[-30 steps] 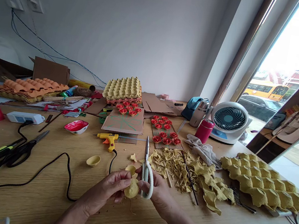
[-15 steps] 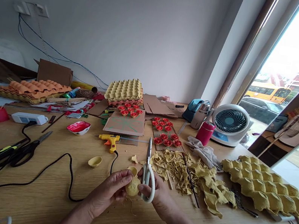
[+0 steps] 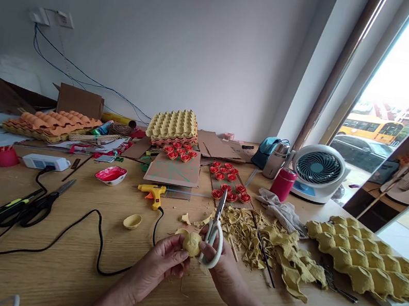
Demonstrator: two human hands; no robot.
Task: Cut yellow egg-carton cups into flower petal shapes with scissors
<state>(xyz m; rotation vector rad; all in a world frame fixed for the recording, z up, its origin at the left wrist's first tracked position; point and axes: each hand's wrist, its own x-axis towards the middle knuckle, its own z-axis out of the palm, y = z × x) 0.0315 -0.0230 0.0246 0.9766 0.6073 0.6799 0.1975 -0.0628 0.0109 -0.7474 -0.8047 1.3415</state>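
Observation:
Between the fingers of my left hand (image 3: 167,260) is a small round yellow carton cup (image 3: 192,244), its rounded side toward me. My right hand (image 3: 224,265) is closed round white-handled scissors (image 3: 214,238), whose blades point up and away, with its thumb beside the cup. Another yellow cup (image 3: 132,221) lies on the table to the left of my hands. Yellow carton scraps (image 3: 253,237) are piled beyond and to the right of my right hand.
A yellow glue gun (image 3: 153,194) with a black cable lies ahead. Red paper flowers (image 3: 229,178) sit behind the scraps. Black scissors (image 3: 42,207) rest at the left, a yellow egg tray (image 3: 368,253) at the right, and a fan (image 3: 317,172) behind it.
Both hands have moved slightly right and up with the cup and scissors. The cup is turned, and the scissors' blades now lean more to the right. The view has shifted a little.

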